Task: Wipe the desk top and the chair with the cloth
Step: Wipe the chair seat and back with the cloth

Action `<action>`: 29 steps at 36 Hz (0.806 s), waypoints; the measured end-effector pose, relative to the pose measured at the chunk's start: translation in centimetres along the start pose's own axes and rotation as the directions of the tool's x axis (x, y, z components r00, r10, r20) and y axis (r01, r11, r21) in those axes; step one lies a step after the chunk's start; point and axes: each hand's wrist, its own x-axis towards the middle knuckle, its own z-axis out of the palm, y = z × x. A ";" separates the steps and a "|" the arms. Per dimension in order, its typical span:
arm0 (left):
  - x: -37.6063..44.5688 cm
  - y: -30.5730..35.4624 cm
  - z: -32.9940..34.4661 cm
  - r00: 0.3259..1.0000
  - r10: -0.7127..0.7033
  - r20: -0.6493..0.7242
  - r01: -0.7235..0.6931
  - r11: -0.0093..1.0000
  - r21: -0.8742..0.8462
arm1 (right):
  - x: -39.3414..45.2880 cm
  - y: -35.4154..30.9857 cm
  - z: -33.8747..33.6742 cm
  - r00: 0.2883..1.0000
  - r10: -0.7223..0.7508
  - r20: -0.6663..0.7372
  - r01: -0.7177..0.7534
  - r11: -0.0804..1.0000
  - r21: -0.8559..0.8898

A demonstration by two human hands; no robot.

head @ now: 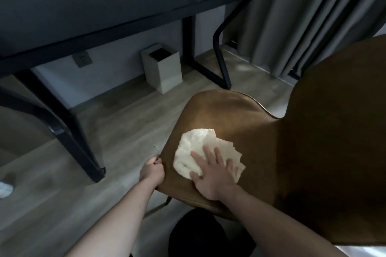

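Note:
A brown leather chair (229,115) fills the right half of the view, its backrest rising at the right. A crumpled white cloth (196,144) lies on the near left part of the seat. My right hand (213,173) presses flat on the cloth with fingers spread. My left hand (152,170) grips the seat's left edge. The dark glass desk top (104,10) stretches across the upper left on black metal legs.
A white square bin (165,71) stands on the wooden floor under the desk by the wall. Grey curtains (302,16) hang at the upper right. A wall socket (82,58) sits under the desk. A white object (5,189) lies at the left edge.

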 end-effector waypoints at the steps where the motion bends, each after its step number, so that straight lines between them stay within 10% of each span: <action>1: -0.2 0.2 -0.2 1.000 0.016 -0.008 -0.016 0.998 0.065 | -0.8 0.6 -0.2 1.000 0.025 0.014 -0.025 1.000 0.005; 10: -5.6 2.9 1.2 0.963 0.145 0.228 -0.250 0.795 0.553 | -7.1 6.3 -0.5 0.964 0.266 0.026 -0.267 0.957 0.116; 29: -3.4 1.6 2.1 0.947 0.129 0.293 -0.278 0.787 0.550 | 9.7 4.3 -5.5 0.987 0.143 -0.067 -0.147 0.988 -0.057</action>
